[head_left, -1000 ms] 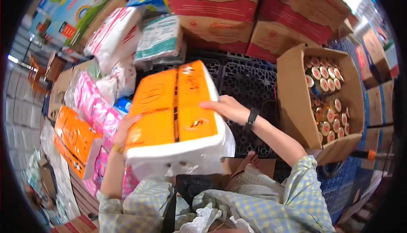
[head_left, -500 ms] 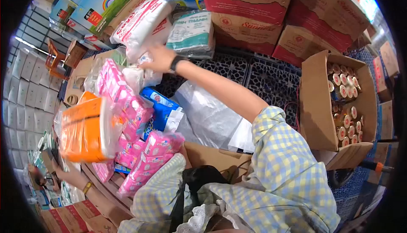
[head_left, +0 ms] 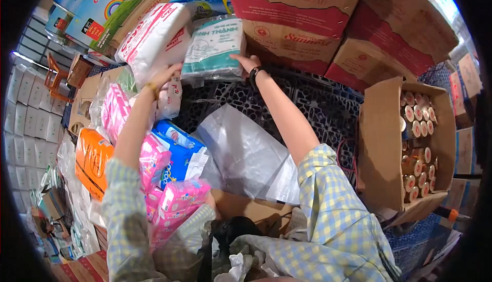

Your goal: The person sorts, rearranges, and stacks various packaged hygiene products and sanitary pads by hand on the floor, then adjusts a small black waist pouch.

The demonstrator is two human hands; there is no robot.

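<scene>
A stack of flat green-and-white plastic-wrapped packs [head_left: 215, 48] lies at the back middle. My right hand [head_left: 249, 64] grips its right edge, thumb on the top pack and the other fingers partly hidden along the side. At the stack's lower left corner, my left hand [head_left: 166, 77] reaches in with fingers stretched out, close to a white plastic pack with red lettering [head_left: 154, 38]. Just below that hand sits a small white wrapped pack [head_left: 170, 100]. Pink packs [head_left: 179, 202], a blue pack [head_left: 177, 151] and an orange pack [head_left: 94, 161] lie nearer me.
A clear plastic sheet [head_left: 246, 148] lies on black plastic pallets [head_left: 277, 89]. Large cartons [head_left: 297, 41] are stacked at the back right. An open carton [head_left: 382, 148] with several lidded jars stands at right. Colourful boxes [head_left: 102, 10] stand at back left.
My left hand has let go of the orange pack, which now rests at left, and moved up to the stack. My right hand has moved right, from the white packs to the stack's right edge.
</scene>
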